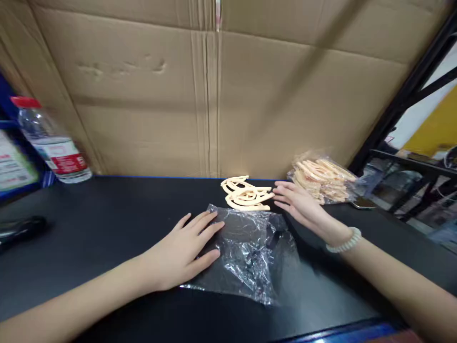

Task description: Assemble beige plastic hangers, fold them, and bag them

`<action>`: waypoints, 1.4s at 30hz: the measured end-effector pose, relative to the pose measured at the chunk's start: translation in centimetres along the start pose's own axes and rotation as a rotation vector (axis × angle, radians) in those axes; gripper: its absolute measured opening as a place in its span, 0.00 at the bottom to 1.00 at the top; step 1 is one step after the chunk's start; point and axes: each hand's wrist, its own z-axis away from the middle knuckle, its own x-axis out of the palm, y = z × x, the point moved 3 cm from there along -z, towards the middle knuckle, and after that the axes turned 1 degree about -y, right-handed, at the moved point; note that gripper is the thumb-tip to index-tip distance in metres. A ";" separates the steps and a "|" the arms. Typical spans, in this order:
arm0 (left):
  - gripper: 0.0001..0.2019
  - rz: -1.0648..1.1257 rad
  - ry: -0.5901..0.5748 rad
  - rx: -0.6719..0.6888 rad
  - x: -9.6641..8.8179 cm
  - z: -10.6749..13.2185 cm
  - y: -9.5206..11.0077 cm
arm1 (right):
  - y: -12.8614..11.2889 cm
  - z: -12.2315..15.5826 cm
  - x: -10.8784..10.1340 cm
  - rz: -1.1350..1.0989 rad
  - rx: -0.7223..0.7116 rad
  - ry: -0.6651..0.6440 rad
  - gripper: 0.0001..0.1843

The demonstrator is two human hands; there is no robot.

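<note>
My left hand [178, 255] lies with its fingers spread on the left part of a clear plastic bag [243, 259], which is flat and crinkled on the black table. Just behind the bag is a small pile of cream-coloured curved strips [248, 196]; their exact kind is unclear. My right hand [307, 209], a pale coiled band on its wrist, reaches to the right side of that pile. Its fingers are stretched out, tips close beside the strips, and nothing shows in its grasp. Behind it sits a clear bag filled with similar cream pieces [323, 176].
A cardboard wall [143, 95] closes off the back of the black table [107, 224]. At the left stand a bottle with a red cap [60, 147] and a dark object [21, 231], blurred. A black metal frame [396, 112] rises at the right.
</note>
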 end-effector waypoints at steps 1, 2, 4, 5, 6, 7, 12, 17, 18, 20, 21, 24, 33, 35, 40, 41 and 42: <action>0.28 0.004 -0.007 0.014 -0.1 0.0 0.1 | 0.2 0.0 0.1 0.013 -0.002 -0.003 0.12; 0.28 0.009 -0.016 0.026 -0.3 0.1 0.2 | 0.3 0.0 0.1 0.026 -0.002 -0.005 0.11; 0.28 0.017 -0.040 0.041 -0.8 0.2 0.2 | 0.4 0.1 0.2 0.051 -0.002 -0.010 0.11; 0.28 0.021 -0.055 0.049 -1.1 0.4 0.1 | 0.4 0.1 0.2 0.065 -0.001 -0.011 0.10; 0.27 0.026 -0.071 0.052 -1.5 0.6 -0.2 | 0.4 0.2 0.3 0.078 0.001 -0.013 0.10; 0.27 0.032 -0.091 0.050 -1.9 0.8 -0.6 | 0.3 0.3 0.3 0.089 0.005 -0.014 0.10; 0.32 0.007 -0.242 -0.065 -3.3 1.7 -5.6 | 0.1 0.3 0.2 0.117 0.012 -0.009 0.08; 0.21 -0.306 0.196 -0.447 -4.6 1.2 -11.2 | 0.4 -0.1 -0.1 0.114 0.002 -0.008 0.09; 0.22 -0.329 0.281 -0.443 -4.6 0.9 -11.6 | 0.5 -0.1 -0.1 0.113 -0.001 -0.007 0.10; 0.21 -0.322 0.326 -0.406 -4.1 0.4 -11.6 | 0.5 -0.1 -0.2 0.111 -0.004 -0.007 0.10; 0.21 -0.311 0.319 -0.382 -3.7 0.1 -11.2 | 0.5 -0.1 -0.3 0.111 -0.007 -0.010 0.09; 0.21 -0.271 0.348 -0.255 -2.8 -0.6 -8.7 | 0.4 -0.1 -0.4 0.109 -0.023 -0.026 0.09; 0.21 -0.223 0.299 0.034 -1.0 -0.6 -1.4 | -0.4 0.2 -0.1 0.130 -0.040 -0.065 0.06; 0.20 -0.244 0.236 -0.002 -1.1 -0.6 -2.0 | -0.5 0.3 0.0 0.129 -0.039 -0.081 0.06; 0.22 -0.555 0.218 -0.378 -2.9 -0.1 -5.4 | -0.9 0.7 0.4 0.137 -0.036 -0.085 0.06; 0.21 -0.586 0.212 -0.408 -3.1 0.0 -5.6 | -1.1 0.8 0.5 0.150 -0.042 -0.078 0.07; 0.20 -0.583 0.212 -0.401 -3.1 0.0 -5.6 | -1.3 0.9 0.6 0.167 -0.052 -0.072 0.07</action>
